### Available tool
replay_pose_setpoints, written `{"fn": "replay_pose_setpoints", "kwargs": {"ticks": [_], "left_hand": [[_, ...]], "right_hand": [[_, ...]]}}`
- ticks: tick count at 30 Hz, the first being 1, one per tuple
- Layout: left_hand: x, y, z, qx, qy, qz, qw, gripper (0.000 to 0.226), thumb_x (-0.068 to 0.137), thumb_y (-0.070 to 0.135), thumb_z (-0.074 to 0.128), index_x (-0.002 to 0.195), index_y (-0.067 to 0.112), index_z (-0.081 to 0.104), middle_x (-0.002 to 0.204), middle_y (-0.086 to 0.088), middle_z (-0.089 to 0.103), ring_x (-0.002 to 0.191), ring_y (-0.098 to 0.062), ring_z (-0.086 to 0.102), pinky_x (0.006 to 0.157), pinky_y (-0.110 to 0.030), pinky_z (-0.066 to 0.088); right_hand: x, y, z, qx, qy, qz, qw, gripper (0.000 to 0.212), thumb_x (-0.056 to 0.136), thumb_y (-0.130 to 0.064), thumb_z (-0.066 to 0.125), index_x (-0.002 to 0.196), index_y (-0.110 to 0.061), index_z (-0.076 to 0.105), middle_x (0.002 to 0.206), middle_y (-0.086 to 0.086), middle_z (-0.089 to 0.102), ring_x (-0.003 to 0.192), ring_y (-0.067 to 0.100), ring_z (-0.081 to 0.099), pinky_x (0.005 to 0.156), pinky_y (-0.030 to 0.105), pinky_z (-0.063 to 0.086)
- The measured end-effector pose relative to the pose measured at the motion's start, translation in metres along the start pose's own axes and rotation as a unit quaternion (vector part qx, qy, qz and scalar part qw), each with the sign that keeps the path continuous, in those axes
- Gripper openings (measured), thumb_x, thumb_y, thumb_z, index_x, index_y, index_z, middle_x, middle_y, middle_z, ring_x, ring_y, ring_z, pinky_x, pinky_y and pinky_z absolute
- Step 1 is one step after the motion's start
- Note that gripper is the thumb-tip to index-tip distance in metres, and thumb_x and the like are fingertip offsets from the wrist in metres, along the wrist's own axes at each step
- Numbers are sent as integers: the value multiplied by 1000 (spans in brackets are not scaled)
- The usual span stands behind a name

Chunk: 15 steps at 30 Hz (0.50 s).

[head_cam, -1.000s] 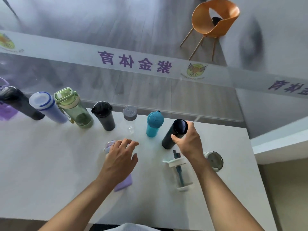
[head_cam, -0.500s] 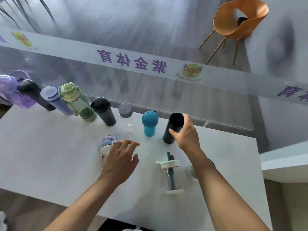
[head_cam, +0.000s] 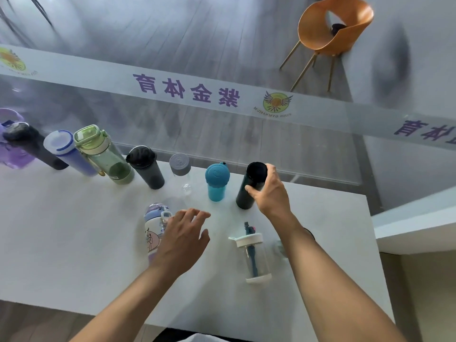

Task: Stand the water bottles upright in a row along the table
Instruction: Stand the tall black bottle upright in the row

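Right hand [head_cam: 270, 193] wrapped around the dark flask [head_cam: 249, 187], last upright in the row at the white table's [head_cam: 61, 230] far edge

Teal bottle [head_cam: 217, 182] just beside it. Left hand [head_cam: 183, 239], fingers spread, hovers over the cartoon bottle [head_cam: 154, 232]; a clear straw bottle [head_cam: 253, 257] stands nearer. Glass wall behind, orange chair [head_cam: 330, 30] beyond

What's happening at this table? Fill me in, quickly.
A person is lining up water bottles along the far edge of the white table. The right hand grips the dark flask, standing at the right end of the row beside the teal bottle. The left hand hovers open over the cartoon-printed bottle. The clear straw bottle is not in the row yet.
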<state>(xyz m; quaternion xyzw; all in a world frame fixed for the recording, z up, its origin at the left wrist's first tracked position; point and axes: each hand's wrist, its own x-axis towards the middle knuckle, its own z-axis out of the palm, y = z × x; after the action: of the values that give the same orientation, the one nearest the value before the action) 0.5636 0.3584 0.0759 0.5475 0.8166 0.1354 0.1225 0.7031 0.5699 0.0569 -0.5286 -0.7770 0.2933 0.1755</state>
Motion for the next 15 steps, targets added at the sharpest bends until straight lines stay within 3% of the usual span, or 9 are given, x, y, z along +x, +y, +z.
{"fn": "replay_pose_setpoints", "kwargs": {"ticks": [6,11,15], "left_hand": [[9,0,-1,-11,-13,26,1000,36,95,34,54,130,26,54,130,1,59,117,-23,52,102,-38,43],[15,4,4,-19,-29,55,998,37,95,32,52,132,24,53,131,-1,57,118,-24,51,103,-39,42],[20,11,14,-18,-47,64,997,38,96,33,52,133,24,52,132,-1,56,119,-25,50,102,-40,42]], "right_hand": [[-3,-1,0,-17,5,11,1000,74,76,-36,83,135,-17,43,126,5,63,111,28,61,88,34,50],[-11,0,-12,14,-13,13,1000,109,73,-47,84,154,-31,14,151,4,46,133,22,49,106,34,44],[-26,16,-32,30,18,12,999,104,75,-48,81,154,-36,16,145,4,48,129,18,50,106,39,47]]}}
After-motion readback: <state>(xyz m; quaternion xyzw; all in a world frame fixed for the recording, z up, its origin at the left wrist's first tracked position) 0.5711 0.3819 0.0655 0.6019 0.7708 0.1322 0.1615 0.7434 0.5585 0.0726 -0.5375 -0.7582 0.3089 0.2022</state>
